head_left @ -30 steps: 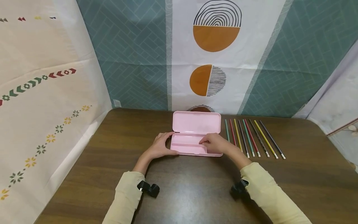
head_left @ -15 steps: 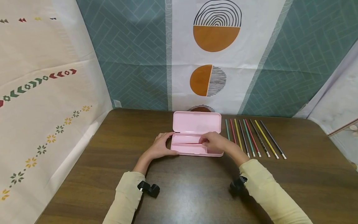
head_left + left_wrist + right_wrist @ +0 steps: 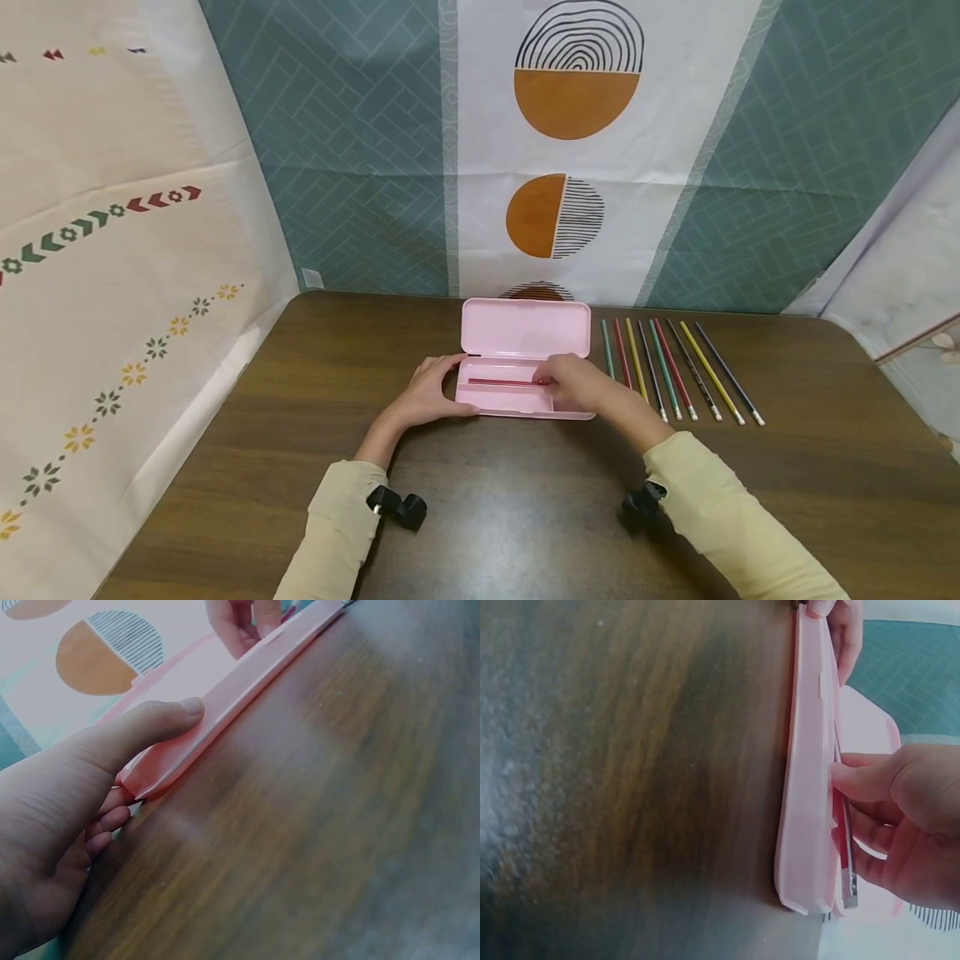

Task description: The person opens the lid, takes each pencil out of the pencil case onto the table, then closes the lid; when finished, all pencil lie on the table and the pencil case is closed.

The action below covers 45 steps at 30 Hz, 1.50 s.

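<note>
A pink pencil case (image 3: 517, 402) lies with its lid (image 3: 525, 327) raised behind it and a divided tray facing up. My left hand (image 3: 431, 392) grips the left end of the case, thumb on the front wall in the left wrist view and fingers at the back corner. Over the case's right part, my right hand (image 3: 577, 383) pinches a red pencil (image 3: 502, 382), which runs lengthwise along the case. The right wrist view shows the thumb and fingers of that hand on the pencil (image 3: 847, 859), its end sticking out past them.
Right of the case, several pencils (image 3: 678, 367) in green, red, yellow and dark colours lie side by side, eraser ends toward the front. Wooden table (image 3: 510, 500) surface surrounds the case. A patterned cloth (image 3: 360, 167) hangs behind the table's back edge.
A red pencil, not visible one second ago, now shows left of my right hand along the case. The left hand keeps its grip on the case.
</note>
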Available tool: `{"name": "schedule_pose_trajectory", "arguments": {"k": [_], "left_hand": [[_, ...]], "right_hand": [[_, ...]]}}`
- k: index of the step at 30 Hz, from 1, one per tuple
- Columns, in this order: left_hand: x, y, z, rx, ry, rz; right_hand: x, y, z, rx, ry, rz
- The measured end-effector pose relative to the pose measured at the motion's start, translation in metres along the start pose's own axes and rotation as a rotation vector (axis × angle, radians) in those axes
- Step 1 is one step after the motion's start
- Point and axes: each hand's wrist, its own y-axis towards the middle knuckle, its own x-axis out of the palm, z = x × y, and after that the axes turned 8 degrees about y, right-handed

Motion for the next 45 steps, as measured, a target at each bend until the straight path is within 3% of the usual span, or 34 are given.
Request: {"name": "schedule_pose_trajectory", "arguments": {"k": [5, 11, 23, 35, 45], "left_hand": [[0.0, -0.002, -0.001, -0.009, 0.002, -0.008], [0.001, -0.003, -0.002, -0.009, 0.001, -0.003], [0.0, -0.004, -0.002, -0.01, 0.001, -0.002], [0.001, -0.003, -0.003, -0.015, -0.004, -0.007], [-0.001, -0.002, 0.001, -0.011, -0.001, -0.004]], "right_hand": [[-0.002, -0.003, -0.003, 0.048, -0.053, 0.011], [-0.009, -0.008, -0.001, 0.179, -0.025, 0.053], [-0.036, -0.026, 0.02, 0.2, 0.071, 0.236], [-0.069, -0.064, 0.055, 0.372, 0.139, 0.309], [-0.096, -0.109, 0.091, 0.476, 0.046, 0.327]]}}
